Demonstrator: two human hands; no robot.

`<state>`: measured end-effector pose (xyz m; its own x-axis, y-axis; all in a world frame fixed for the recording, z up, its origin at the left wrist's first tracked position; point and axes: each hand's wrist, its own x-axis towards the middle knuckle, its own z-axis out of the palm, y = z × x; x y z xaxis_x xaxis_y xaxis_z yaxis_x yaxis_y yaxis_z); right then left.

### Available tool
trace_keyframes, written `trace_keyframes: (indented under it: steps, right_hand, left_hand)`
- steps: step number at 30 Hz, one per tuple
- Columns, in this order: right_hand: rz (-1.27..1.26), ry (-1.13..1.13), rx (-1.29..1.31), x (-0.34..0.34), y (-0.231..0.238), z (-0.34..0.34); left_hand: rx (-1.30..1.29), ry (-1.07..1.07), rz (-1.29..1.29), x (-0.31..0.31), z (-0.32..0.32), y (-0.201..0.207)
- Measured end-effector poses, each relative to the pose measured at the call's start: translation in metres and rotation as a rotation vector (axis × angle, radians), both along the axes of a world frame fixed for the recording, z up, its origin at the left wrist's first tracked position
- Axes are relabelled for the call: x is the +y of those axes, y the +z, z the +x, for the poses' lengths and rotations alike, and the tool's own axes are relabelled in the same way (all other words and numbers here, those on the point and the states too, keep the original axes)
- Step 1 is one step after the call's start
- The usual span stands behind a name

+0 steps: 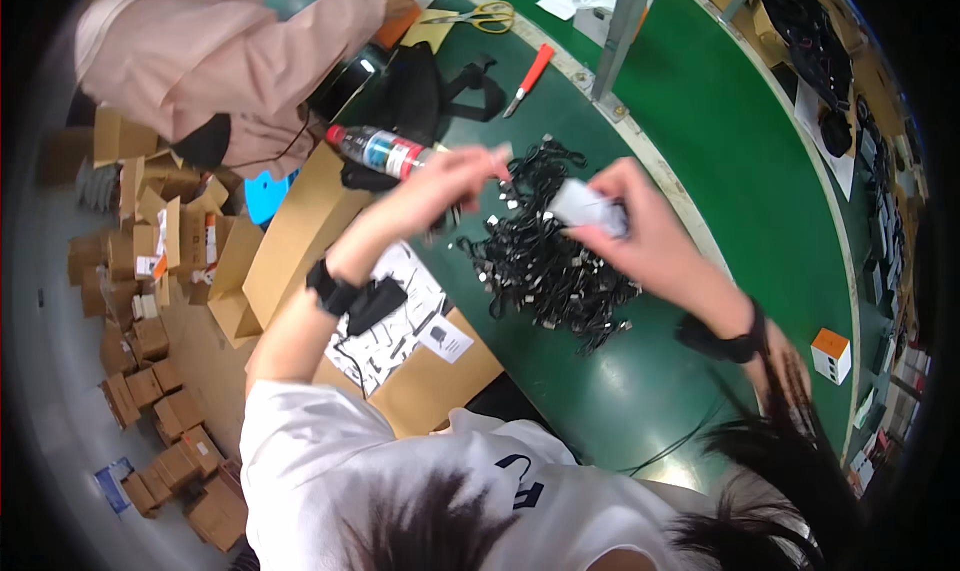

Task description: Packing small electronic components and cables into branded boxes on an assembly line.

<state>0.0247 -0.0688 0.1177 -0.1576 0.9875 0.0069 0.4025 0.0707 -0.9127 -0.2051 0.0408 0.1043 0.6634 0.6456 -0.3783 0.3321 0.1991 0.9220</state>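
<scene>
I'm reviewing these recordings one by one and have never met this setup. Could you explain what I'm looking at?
There is no robot here: one person works with two bare hands. The single picture comes from a wide fisheye camera worn on that person's head, looking down, so straight edges bend.

On the green table lie a pile of black cables, a red-handled cutter and yellow-handled scissors. The pink sleeve belongs to someone else.

The right hand holds a small pale item, too blurred to identify. The left hand is near the pile; blur hides whether it holds anything.
</scene>
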Motion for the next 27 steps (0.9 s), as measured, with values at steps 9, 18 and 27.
trace_keyframes:
  steps: [9,18,27]
  right_hand:
    - [-0.109,0.361,0.088,-0.061,-0.024,-0.148]
    - [-0.114,0.182,0.046,-0.104,-0.082,-0.131]
    - [-0.215,0.06,0.035,-0.165,-0.101,-0.096]
  left_hand:
    - [0.042,0.337,-0.008,-0.175,-0.106,-0.003]
    - [0.387,0.941,-0.24,-0.226,-0.291,-0.141]
    - [0.558,0.515,0.228,-0.223,-0.186,-0.222]
